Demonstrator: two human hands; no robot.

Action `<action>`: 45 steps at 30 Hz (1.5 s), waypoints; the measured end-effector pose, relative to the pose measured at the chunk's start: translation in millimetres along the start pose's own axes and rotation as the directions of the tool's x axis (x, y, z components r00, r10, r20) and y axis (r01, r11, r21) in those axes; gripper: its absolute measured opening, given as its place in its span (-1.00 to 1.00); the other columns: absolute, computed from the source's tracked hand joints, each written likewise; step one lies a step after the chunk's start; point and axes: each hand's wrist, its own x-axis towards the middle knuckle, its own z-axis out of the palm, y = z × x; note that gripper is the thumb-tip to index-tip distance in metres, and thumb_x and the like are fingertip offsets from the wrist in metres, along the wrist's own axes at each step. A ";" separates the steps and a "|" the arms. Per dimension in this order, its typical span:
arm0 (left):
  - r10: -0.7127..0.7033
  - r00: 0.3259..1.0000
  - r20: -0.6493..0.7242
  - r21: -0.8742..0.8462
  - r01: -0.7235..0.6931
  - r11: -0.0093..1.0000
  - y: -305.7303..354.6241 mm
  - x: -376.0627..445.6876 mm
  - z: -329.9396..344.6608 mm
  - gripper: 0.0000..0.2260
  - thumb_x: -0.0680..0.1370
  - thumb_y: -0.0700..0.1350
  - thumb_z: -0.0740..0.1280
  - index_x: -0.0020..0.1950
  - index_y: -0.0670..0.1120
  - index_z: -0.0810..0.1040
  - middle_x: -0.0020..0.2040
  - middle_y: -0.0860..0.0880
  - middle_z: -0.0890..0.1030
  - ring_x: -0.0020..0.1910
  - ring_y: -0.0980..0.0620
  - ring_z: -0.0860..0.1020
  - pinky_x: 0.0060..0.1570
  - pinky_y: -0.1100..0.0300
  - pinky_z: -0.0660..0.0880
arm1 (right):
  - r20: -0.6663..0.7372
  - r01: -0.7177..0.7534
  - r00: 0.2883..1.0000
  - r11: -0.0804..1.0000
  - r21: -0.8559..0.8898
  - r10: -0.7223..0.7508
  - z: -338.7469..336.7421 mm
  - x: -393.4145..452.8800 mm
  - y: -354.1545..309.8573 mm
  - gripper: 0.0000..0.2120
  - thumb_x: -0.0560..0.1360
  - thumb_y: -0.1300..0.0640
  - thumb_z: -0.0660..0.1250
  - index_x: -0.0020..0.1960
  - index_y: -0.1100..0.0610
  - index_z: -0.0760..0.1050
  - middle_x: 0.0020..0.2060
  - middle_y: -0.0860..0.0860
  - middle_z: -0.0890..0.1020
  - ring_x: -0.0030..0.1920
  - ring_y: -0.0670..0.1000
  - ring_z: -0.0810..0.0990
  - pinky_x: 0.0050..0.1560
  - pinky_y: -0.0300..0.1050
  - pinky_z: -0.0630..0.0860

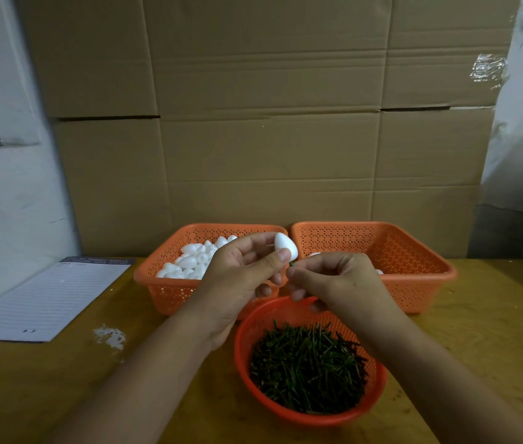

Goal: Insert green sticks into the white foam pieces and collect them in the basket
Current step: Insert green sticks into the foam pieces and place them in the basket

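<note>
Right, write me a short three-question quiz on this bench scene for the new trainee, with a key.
1. True or false: the left hand holds a white foam piece between thumb and fingers.
2. Which container holds the loose green sticks? A) the left rectangular basket B) the right rectangular basket C) the round basket
3. Fill in: the right hand pinches a ____ just below the foam piece.

Key: 1 true. 2 C. 3 green stick.
</note>
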 end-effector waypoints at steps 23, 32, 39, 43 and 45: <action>-0.016 1.000 -0.012 -0.060 0.016 0.998 -2.8 0.5 2.9 -0.56 0.32 0.02 0.52 0.17 -0.05 0.63 -0.19 0.01 0.64 -0.29 0.14 0.55 -0.33 0.29 0.47 | 0.039 0.009 0.999 1.000 0.020 -0.010 2.3 -1.3 2.0 -0.88 0.56 0.16 0.39 -0.12 0.15 0.66 -0.28 0.03 0.72 -0.28 -0.07 0.68 -0.34 -0.28 0.53; 0.006 1.000 -0.013 -0.009 -0.006 1.000 -2.3 1.2 0.1 -0.61 0.38 -0.04 0.52 0.19 -0.02 0.61 0.05 -0.07 0.71 -0.25 0.11 0.58 -0.30 0.27 0.49 | 0.026 -0.026 0.999 0.997 0.076 0.024 -1.6 -0.5 2.2 -0.88 0.56 0.16 0.37 -0.08 0.15 0.67 -0.26 0.02 0.71 -0.29 -0.08 0.66 -0.36 -0.28 0.52; 0.034 0.999 -0.005 0.059 -0.034 0.998 -3.7 1.4 -0.1 -0.73 0.47 -0.11 0.48 0.16 -0.02 0.63 -0.03 -0.04 0.72 -0.28 0.11 0.57 -0.27 0.26 0.50 | 0.073 -0.031 0.997 0.998 0.057 0.027 -2.3 -0.2 2.6 -0.86 0.57 0.15 0.37 -0.10 0.11 0.68 -0.20 0.06 0.73 -0.23 -0.05 0.68 -0.31 -0.30 0.53; 0.043 0.999 0.016 0.103 -0.044 0.994 -1.6 1.1 -4.2 -0.67 0.42 -0.08 0.48 0.18 -0.03 0.62 -0.01 -0.03 0.72 -0.34 0.12 0.54 -0.22 0.23 0.53 | 0.086 -0.044 0.996 0.997 0.069 0.038 0.3 -0.1 4.6 -0.86 0.57 0.16 0.37 -0.12 0.11 0.68 -0.21 0.07 0.73 -0.25 -0.06 0.68 -0.34 -0.30 0.52; 0.043 0.998 0.038 0.147 -0.048 0.988 -0.1 1.5 -7.7 -0.67 0.45 -0.10 0.48 0.21 -0.05 0.62 0.04 -0.04 0.72 -0.35 0.12 0.53 -0.19 0.24 0.55 | 0.093 -0.042 0.995 0.998 0.054 0.037 0.7 0.2 5.7 -0.87 0.57 0.17 0.38 -0.11 0.13 0.68 -0.21 0.07 0.73 -0.25 -0.06 0.68 -0.35 -0.31 0.50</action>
